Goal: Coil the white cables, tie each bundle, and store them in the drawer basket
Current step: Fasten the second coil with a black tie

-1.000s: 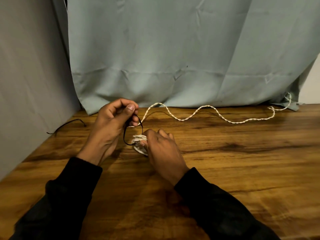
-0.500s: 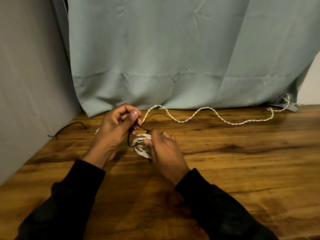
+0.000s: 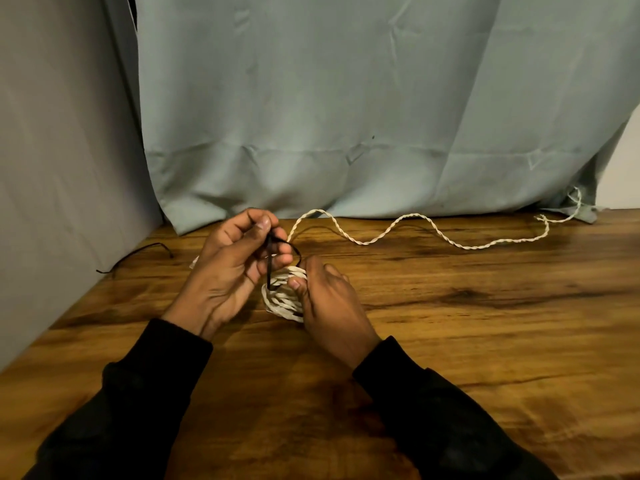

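Just left of the frame's centre, on the wooden worktop (image 3: 450, 341), I have a small coiled bundle (image 3: 282, 296) of white twisted cable. My right hand (image 3: 329, 306) grips it from the right side, fingers curled round the loops and the thumb laid across their top. My left hand (image 3: 235, 261) is raised just above and to the left of the bundle, its thumb and fingers pinching a thin black tie (image 3: 270, 261). One stretch of the tie runs down from that pinch to the coil, and another arcs over to the right toward my right hand; whether it passes fully round the loops I cannot tell.

From behind my left hand the uncoiled white cable (image 3: 415, 233) snakes in waves across the back of the worktop toward the upper right, where its frayed end lies against the hem of the grey-green curtain (image 3: 346, 116). Near the left edge of the frame, well apart from my hands, a second black tie (image 3: 138, 254) lies loose on the wood beside the grey wall. Black sleeves (image 3: 433, 410) cover both my forearms.
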